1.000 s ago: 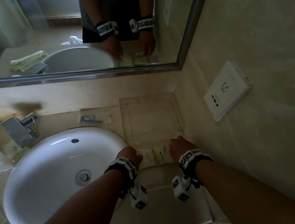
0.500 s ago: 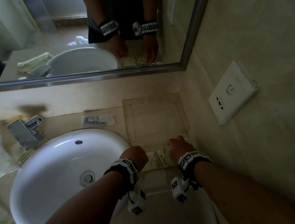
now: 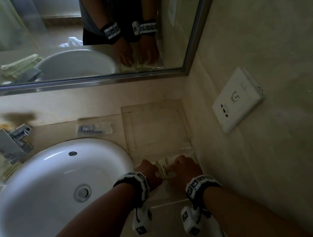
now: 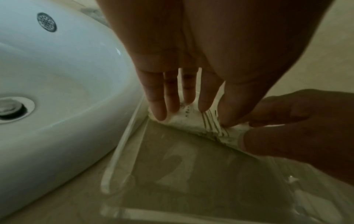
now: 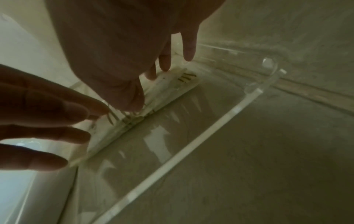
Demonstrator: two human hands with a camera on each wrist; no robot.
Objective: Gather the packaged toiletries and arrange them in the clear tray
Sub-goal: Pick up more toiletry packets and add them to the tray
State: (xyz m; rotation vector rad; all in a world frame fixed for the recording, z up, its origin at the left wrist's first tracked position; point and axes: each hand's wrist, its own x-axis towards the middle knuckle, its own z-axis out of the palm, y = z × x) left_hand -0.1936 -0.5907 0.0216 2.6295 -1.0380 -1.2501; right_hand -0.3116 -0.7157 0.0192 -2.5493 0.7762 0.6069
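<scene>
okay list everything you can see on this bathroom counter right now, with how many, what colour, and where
clear plastic tray: one, transparent, counter right of basin
pale cream toiletry packets: at least two, inside tray, under both hands
round white basin: one, left of tray
chrome square faucet: one, behind basin
clear sachet with dark contents: one, counter behind basin
pale packets: several, blurred, far left
white wall socket: one, right wall
mirror: one, above counter
left hand: fingers straight, pressing packets
right hand: fingers straight, pressing packets
</scene>
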